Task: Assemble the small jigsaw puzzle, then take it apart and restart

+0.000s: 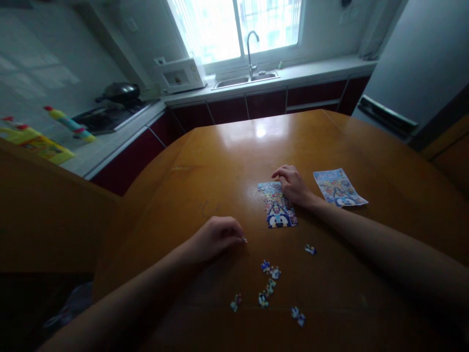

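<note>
A partly built colourful jigsaw [277,209] lies in the middle of the round wooden table [227,161]. My right hand [292,185] rests on its upper right corner, fingers curled down onto the pieces. My left hand [215,236] lies to the left of the jigsaw, fingers closed in a pinch on a small puzzle piece [244,239] at the fingertips. Several loose pieces [269,283] are scattered on the table in front of me, with one more piece [310,249] further right. A printed reference picture [339,187] lies just right of my right hand.
Behind the table runs a kitchen counter with a sink and tap [251,73] under a bright window, a microwave [179,76], and a stove with a wok [120,93]. Yellow bottles [40,142] stand at the left. A grey fridge [414,68] is at the right.
</note>
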{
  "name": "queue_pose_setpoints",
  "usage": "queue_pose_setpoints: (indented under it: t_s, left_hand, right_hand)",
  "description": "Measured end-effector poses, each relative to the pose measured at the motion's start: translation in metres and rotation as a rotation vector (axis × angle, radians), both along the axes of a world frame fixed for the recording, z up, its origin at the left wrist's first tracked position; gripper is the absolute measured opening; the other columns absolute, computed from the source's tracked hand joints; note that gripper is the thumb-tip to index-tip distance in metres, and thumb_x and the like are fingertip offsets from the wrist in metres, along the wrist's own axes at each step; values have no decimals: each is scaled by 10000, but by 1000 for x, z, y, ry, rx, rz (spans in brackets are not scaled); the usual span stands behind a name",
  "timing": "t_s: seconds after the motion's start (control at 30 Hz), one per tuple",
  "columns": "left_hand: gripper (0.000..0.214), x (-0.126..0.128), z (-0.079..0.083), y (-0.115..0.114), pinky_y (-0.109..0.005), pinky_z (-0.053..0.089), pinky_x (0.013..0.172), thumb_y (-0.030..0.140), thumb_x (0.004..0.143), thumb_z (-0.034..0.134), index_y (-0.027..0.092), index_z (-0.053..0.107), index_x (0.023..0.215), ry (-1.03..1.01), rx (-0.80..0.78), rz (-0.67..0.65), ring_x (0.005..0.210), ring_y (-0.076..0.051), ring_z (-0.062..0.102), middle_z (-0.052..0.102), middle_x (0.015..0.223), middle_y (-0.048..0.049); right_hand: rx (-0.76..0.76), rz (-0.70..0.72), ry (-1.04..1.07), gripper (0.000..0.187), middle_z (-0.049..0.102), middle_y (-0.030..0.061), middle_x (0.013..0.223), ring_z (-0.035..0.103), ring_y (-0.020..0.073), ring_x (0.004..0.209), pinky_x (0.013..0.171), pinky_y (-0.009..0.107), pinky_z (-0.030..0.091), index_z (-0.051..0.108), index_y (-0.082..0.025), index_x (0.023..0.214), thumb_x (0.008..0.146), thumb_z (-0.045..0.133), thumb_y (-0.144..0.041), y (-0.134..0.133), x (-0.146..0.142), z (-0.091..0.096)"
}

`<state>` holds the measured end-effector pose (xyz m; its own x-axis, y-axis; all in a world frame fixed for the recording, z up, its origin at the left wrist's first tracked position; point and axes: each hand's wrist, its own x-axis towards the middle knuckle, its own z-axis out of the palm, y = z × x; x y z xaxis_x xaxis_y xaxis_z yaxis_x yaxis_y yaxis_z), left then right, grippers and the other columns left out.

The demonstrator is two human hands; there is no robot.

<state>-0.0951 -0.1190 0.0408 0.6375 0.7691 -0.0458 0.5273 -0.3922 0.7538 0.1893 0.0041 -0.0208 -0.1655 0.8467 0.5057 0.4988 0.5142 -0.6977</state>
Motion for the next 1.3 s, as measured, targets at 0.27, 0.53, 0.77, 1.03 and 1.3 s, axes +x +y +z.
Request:
queue_pose_setpoints:
  t_s: [0.27,0.53,0.77,1.03,1.3]
  left_hand:
    - [195,52,-4,63,-202,391,563,301,809,745,141,714,916,-208,61,259,602,-91,529,718,797,-39]
    - [251,66,-18,101,-209,425,591,319,796,748,143,668,956,-265,89,306,649,-116,597,705,767,-29]
    - [179,58,-26,107,-218,422,601,313,816,726,144,707,872,-220,128,294,647,-115,574,714,772,-39]
    - [149,61,-26,105,-208,415,578,285,812,729,147,762,858,-161,121,295,616,-107,557,722,728,-32]
    - [178,62,-31,103,-221,408,584,305,834,696,138,751,862,-138,140,275,623,-111,546,695,726,-37]
  right_hand:
    - [-13,-6,4,273,659,80,921,561,243,988,899,399,432,709,-213,837,874,452,-128,-2,-1,3]
    - [-30,4,0,267,656,79,920,558,241,983,899,402,429,703,-212,835,878,455,-122,-5,-3,8]
    - [-45,18,-5,258,656,78,911,556,243,975,895,408,426,700,-212,828,877,465,-118,-7,-4,10]
    - [-50,25,-10,257,651,72,911,558,241,979,902,405,426,695,-216,824,880,464,-117,-9,-3,11]
    - [-41,17,-9,264,646,75,909,551,244,988,897,411,433,692,-219,824,878,457,-113,-9,-3,11]
